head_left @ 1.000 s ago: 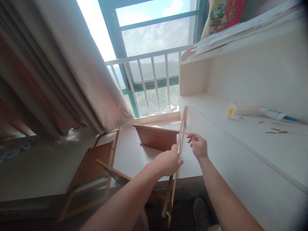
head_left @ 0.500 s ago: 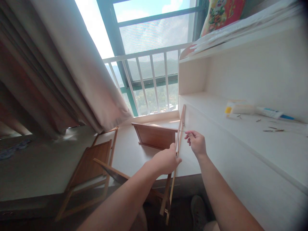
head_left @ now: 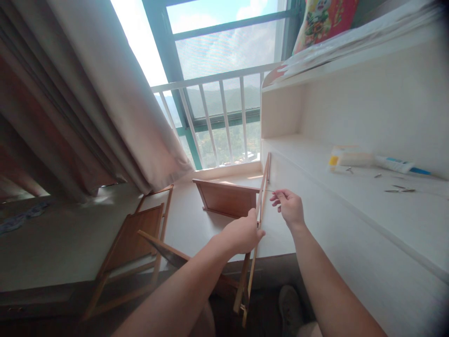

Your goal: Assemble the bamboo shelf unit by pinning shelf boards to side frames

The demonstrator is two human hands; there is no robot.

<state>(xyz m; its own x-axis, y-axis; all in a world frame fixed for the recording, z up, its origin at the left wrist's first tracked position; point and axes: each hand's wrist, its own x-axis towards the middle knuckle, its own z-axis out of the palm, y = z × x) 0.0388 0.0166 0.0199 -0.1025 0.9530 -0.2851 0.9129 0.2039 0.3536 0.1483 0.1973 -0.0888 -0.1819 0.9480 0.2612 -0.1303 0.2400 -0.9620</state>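
Observation:
My left hand (head_left: 242,232) is wrapped round the wooden frame (head_left: 264,185), whose narrow rails stand edge-on and slant down towards me. A brown wooden panel (head_left: 228,199) juts out to the left from this frame, above the white ledge. To the right of the rails, my right hand (head_left: 288,206) pinches a thin rod-like tool (head_left: 269,190) between thumb and fingertips. The tool's tip points left at the frame, level with the panel's top edge; whether it sits in a screw cannot be made out. The other right fingers are loosely curled.
A second wooden frame with a panel (head_left: 135,234) leans at the left beside the curtain (head_left: 101,93). Small metal parts (head_left: 400,189), a white tube with a blue cap (head_left: 401,164) and a clear yellow-marked pack (head_left: 351,157) lie on the right shelf. Window railings (head_left: 224,107) stand ahead.
My right hand has shifted slightly to the right with the thin rod-like tool, and its fingers have changed position a little. The left hand and the wooden frame stay almost where they were.

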